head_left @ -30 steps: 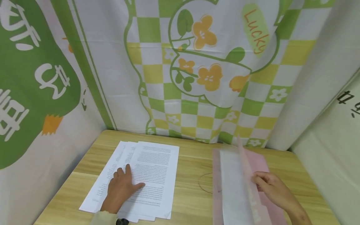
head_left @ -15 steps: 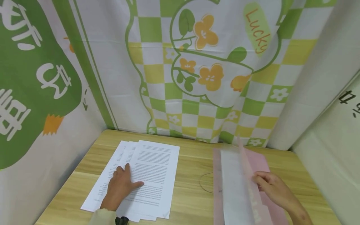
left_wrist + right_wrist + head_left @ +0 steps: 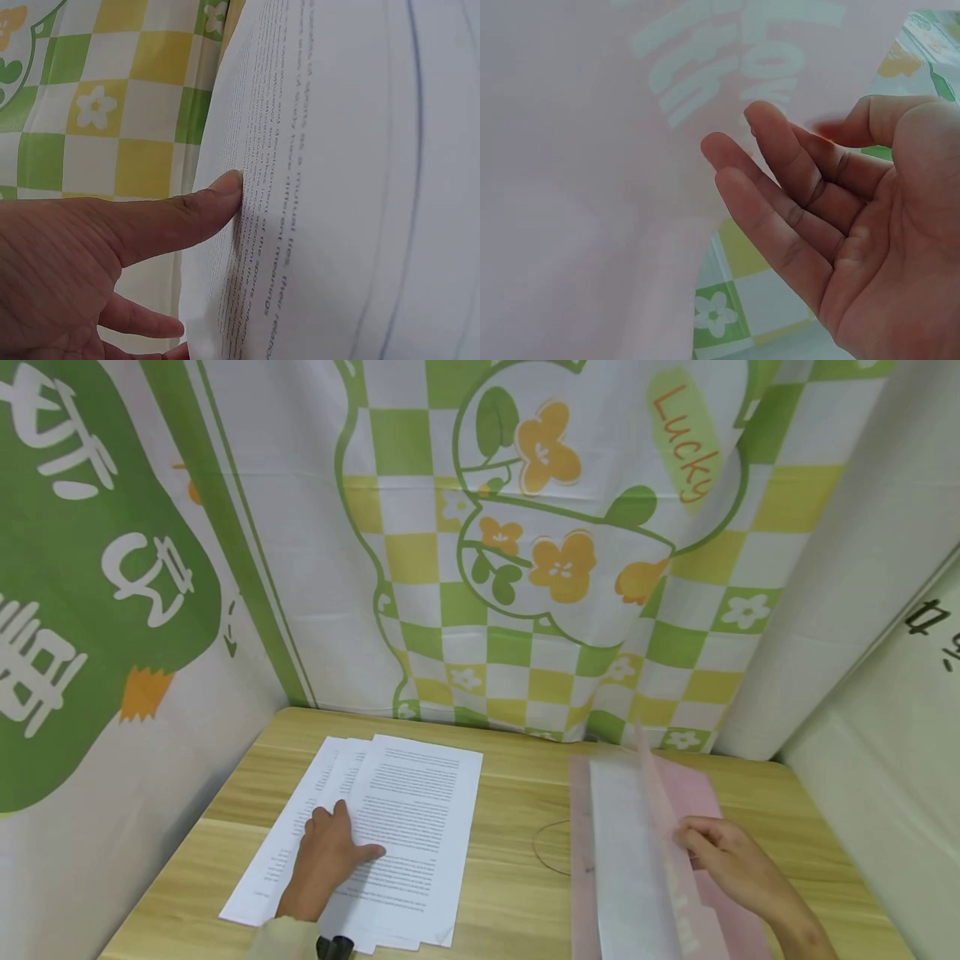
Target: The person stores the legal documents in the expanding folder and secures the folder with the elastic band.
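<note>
On the left of the table lies a fanned stack of printed paper sheets (image 3: 420, 793). My left hand (image 3: 324, 856) rests on it with thumb and fingers spread; in the left wrist view the thumb touches the printed page (image 3: 337, 187). At the right a pink file folder (image 3: 581, 868) stands with its translucent cover lifted. My right hand (image 3: 735, 864) pinches the cover's edge between thumb and index finger. White sheets (image 3: 626, 868) show inside the folder. Up close in the right wrist view, pale lettering marks the pink cover (image 3: 592, 187), and the other fingers lie loosely beside it.
The wooden table (image 3: 517, 802) shows bare wood between papers and folder. A thin elastic cord loop (image 3: 534, 852) extends from the folder's left side. Behind hangs a green and yellow checked curtain (image 3: 510, 685); cloth walls stand on both sides.
</note>
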The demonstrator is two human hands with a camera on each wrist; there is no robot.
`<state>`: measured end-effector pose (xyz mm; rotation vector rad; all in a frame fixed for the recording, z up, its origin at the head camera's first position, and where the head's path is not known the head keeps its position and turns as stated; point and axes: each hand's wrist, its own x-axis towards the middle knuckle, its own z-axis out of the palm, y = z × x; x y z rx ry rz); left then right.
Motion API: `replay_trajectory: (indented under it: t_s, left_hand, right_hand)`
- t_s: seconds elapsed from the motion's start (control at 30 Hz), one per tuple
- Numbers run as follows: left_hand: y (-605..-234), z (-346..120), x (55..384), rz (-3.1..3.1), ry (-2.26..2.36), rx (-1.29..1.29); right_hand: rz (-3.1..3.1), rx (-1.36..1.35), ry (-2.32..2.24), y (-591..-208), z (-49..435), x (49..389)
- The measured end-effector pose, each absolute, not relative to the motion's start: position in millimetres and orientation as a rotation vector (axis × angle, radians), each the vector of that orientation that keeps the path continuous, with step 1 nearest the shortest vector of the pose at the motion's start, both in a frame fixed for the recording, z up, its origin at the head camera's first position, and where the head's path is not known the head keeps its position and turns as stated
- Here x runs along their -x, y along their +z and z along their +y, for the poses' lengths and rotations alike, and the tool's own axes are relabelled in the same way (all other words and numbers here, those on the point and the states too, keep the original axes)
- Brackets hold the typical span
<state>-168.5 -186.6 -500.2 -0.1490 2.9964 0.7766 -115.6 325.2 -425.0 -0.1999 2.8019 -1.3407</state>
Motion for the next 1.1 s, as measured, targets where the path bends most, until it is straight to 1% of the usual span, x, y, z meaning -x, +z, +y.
replay_trajectory:
  t_s: [0.4, 1.1]
  left_hand:
    - [-505.0, -187.5, 171.0, 3.004, 0.813, 0.120]
    - [-501.5, -183.0, 168.0, 2.996, 0.865, 0.108]
  right_hand:
    - [2.832, 0.203, -1.342, -428.1, 327.4, 115.5]
    - [2.816, 0.231, -1.363, -425.5, 326.4, 115.2]
